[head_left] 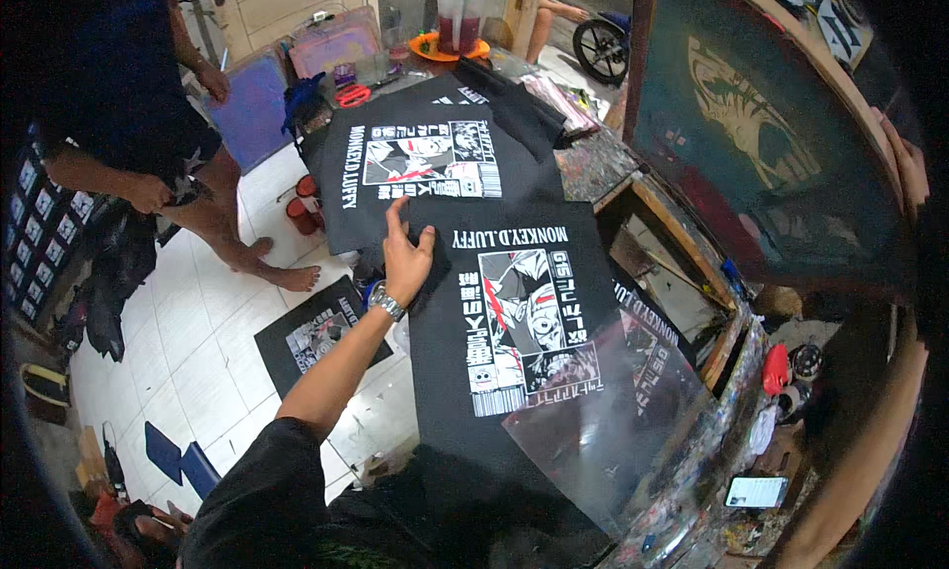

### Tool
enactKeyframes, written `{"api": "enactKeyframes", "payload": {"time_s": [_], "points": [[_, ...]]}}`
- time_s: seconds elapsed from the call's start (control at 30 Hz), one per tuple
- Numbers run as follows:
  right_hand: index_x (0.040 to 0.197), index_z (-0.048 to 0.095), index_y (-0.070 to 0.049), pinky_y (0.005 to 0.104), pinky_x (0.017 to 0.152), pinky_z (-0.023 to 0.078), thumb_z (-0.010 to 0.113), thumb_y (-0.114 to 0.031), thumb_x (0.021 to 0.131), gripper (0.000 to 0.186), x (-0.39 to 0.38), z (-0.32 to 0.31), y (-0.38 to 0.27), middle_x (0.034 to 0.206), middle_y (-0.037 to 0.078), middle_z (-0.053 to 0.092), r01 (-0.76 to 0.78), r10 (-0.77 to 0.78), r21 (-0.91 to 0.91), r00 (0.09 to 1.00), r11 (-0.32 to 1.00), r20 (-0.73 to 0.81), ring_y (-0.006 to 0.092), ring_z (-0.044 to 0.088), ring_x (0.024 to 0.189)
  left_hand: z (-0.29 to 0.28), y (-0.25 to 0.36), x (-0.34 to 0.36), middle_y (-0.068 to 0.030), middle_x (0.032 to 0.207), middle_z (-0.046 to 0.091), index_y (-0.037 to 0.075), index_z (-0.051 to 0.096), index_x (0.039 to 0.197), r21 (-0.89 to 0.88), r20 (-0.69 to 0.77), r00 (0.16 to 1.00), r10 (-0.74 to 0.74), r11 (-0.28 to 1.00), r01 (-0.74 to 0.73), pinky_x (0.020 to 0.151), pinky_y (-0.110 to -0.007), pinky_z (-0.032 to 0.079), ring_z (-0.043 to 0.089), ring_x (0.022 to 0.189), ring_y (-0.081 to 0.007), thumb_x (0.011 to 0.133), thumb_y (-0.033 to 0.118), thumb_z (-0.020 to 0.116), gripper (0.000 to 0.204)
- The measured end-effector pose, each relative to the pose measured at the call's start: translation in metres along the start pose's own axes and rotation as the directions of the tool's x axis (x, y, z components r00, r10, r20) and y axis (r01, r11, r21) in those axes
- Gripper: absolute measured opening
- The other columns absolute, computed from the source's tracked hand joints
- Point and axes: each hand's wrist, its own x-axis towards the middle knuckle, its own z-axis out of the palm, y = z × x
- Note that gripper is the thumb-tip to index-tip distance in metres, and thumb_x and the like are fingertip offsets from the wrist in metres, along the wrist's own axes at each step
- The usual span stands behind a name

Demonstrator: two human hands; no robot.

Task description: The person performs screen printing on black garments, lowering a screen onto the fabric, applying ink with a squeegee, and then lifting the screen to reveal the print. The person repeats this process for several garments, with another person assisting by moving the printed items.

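Two bare hands frame a worktable with a crusted, paint-stained surface (599, 171). The left hand (407, 261), above a metal-link wristwatch (387, 301), lies at the far left corner of a matte black printed panel (442, 366); its thumb and index finger stand apart with nothing visible between them, the index fingertip reaching the lower margin of a second black panel (343, 208). The near panel, roughly rectangular, lies flat directly before the person and bears a crisp comic-style print in white, grey and red, bordered by lettering and a striped barcode block. A glossy, transparent plastic sheet (603, 455) overlaps its lower right part, catching light.

At right, the right hand (902, 164) rests its fingers on the outer wooden rim of a raised, tilted printing screen (682, 104), whose dark green mesh carries a pale yellow stencil figure; whether the hand closes fully around the rim cannot be told. Beyond the panels are red-handled scissors (352, 95) and a translucent pitcher (462, 23) of dark red liquid on a shallow orange dish (425, 48). A smaller black printed piece (280, 345) lies on glossy white floor tiles (213, 371).
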Motion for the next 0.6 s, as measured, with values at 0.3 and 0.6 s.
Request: {"api": "enactKeyframes", "payload": {"time_s": [0.3, 0.6], "points": [[0.152, 0.049, -0.036, 0.0389, 0.086, 0.054, 0.051, -0.016, 0.104, 0.053, 0.015, 0.033, 0.037, 0.112, 0.022, 0.069, -0.162, 0.149, 0.090, 0.979, 0.983, 0.136, 0.0321, 0.071, 0.095, -0.003, 0.003, -0.002, -0.0210, 0.084, 0.070, 0.010, 0.035, 0.151, 0.060, -0.004, 1.000, 0.006, 0.998, -0.005, 0.068, -0.043, 0.052, 0.068, 0.068, -0.0324, 0.092, 0.010, 0.069, 0.068], [0.148, 0.057, -0.026, 0.0374, 0.086, 0.053, 0.047, -0.035, 0.109, 0.041, -0.018, 0.022, 0.003, 0.108, 0.018, 0.071, -0.008, 0.012, 0.092, 0.999, 0.996, -0.040, 0.0275, 0.071, 0.090, -0.006, -0.004, -0.005, -0.0259, 0.108, 0.075, 0.003, 0.030, 0.152, -0.146, 0.023, 1.000, 0.021, 0.989, -0.017, 0.086, -0.042, 0.057, 0.075, 0.097, -0.0376, 0.094, 0.011, 0.070, 0.071]]}}
